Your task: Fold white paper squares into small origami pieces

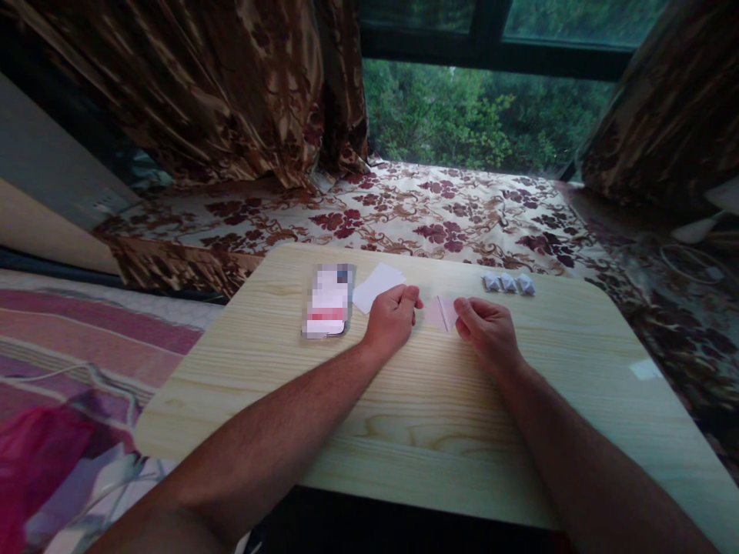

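My right hand pinches a small square of white paper between thumb and fingers, at the paper's right side. A dark crease line runs slantwise across the sheet. Just left of it, my left hand is closed in a loose fist, thumb on top, and no object shows in its fingers. Beyond that hand lie several flat white paper sheets, overlapping. Behind my right hand, three small folded paper pieces with pointed tops stand in a row.
A phone lies on the light wooden table, left of the sheets. A whitish patch is near the table's right edge. Behind the table are a flower-patterned window ledge and brown curtains. Striped bedding is at left.
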Available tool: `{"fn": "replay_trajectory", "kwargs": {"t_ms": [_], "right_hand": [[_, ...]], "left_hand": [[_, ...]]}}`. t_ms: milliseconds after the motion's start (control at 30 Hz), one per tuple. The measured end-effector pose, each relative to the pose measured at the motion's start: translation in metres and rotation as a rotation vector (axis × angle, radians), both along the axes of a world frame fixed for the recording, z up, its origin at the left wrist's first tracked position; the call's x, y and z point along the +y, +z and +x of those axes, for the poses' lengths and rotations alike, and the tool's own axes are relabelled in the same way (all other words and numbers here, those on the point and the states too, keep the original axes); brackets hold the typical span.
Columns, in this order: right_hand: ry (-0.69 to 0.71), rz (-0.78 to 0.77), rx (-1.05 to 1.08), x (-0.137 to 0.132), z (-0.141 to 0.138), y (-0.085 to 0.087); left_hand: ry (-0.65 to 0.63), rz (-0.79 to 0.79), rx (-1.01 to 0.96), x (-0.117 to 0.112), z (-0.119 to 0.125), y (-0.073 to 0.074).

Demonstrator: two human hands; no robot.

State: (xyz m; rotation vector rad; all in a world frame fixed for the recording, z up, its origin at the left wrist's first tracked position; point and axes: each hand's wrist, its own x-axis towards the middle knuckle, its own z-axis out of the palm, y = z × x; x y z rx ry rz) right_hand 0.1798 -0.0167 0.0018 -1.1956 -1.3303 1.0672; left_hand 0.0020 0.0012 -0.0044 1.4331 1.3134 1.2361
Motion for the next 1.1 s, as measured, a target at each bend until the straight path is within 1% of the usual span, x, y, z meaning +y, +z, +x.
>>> {"fn": "replay_trajectory", "kwargs": {"t_ms": [167, 300, 633, 833, 1100], "right_hand": [[-0.038, 0.002, 0.010, 0.0002, -0.0004, 0.0031], [-0.028, 0.001, 0.039, 0.0008, -0.0009, 0.0026], [-0.021, -0.007, 0.011, 0.0005, 0.0001, 0.0022], [-0.004, -0.003, -0.020, 0.0017, 0.0006, 0.0006], [0.007, 0.009, -0.063, 0.0019, 0.0003, -0.0021]], "left_hand": [[-0.072, -0.024, -0.044, -0.0039, 0.0032, 0.0018], [-0.115, 0.023, -0.089, -0.0060, 0.0039, 0.0042], [-0.094, -0.061, -0.166, -0.0059, 0.0047, 0.0062], [-0.125, -0.074, -0.192, -0.0059, 0.0044, 0.0058], [-0.124, -0.042, -0.183, -0.0046, 0.0062, 0.0003]]}}
